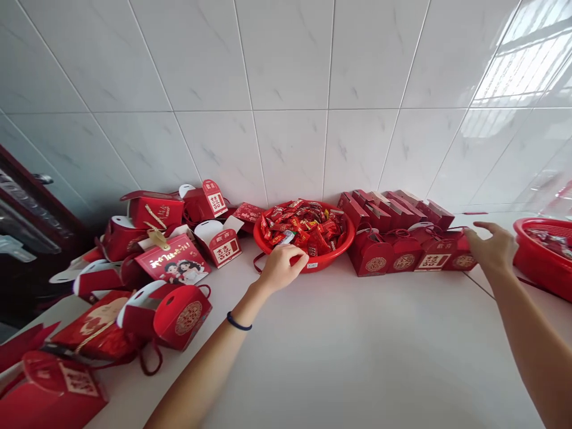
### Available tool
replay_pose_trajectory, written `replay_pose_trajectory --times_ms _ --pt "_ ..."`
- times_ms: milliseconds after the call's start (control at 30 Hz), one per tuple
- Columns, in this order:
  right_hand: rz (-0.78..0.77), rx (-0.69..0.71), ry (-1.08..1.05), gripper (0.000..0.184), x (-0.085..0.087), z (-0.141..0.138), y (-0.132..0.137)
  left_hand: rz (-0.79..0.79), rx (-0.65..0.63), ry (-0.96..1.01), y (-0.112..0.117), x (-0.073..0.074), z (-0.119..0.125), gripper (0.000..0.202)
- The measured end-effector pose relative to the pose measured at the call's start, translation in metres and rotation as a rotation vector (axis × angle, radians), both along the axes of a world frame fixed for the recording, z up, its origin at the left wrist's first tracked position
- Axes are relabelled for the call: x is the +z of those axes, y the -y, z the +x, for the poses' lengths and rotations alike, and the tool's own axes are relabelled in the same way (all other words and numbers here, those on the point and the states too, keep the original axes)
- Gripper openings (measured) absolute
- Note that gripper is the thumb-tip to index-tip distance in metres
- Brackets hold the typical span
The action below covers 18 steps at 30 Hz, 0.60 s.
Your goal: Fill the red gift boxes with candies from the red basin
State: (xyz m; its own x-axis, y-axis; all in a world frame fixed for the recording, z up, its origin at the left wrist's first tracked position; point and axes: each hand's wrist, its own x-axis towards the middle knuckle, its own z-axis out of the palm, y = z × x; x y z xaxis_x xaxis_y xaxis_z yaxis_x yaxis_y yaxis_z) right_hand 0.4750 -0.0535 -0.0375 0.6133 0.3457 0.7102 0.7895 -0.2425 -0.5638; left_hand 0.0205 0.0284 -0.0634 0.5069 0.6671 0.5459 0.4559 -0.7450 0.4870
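Observation:
My left hand [282, 267] is at the front rim of a red plastic basin [322, 260] heaped with red-wrapped candies [313, 226]. Its fingers are curled together, and whatever they may hold is hidden. A candy with a pale wrapper [286, 237] shows just beyond the knuckles. My right hand [495, 249] has its thumb and fingers apart, beside the right end of a front row of closed red gift boxes. The rightmost box [460, 253] is nearest to it; whether they touch, I cannot tell.
Behind that row stand several more red boxes [388, 211] against the tiled wall [290, 149]. Open red boxes [183, 316] and a box with a cartoon couple [176, 262] crowd the left of the white table [357, 351]. A second red basin [543, 262] sits at far right.

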Motion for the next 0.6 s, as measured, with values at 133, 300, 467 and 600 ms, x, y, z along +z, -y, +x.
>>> replay_pose_trajectory --times_ms 133,300,467,600 --pt "0.12 0.17 -0.271 0.017 0.018 -0.064 0.004 0.007 0.013 -0.013 0.0 -0.001 0.0 0.022" --pt "0.18 0.76 -0.162 0.015 0.01 -0.169 0.023 -0.02 0.03 -0.024 0.003 0.002 -0.001 0.022" --pt "-0.041 1.154 0.042 0.014 -0.026 -0.241 0.035 -0.101 -0.018 0.028 0.005 0.003 -0.002 0.022" --pt "-0.113 1.285 0.091 0.016 -0.052 -0.259 0.033 -0.21 -0.034 0.234 -0.011 0.011 -0.016 0.021"
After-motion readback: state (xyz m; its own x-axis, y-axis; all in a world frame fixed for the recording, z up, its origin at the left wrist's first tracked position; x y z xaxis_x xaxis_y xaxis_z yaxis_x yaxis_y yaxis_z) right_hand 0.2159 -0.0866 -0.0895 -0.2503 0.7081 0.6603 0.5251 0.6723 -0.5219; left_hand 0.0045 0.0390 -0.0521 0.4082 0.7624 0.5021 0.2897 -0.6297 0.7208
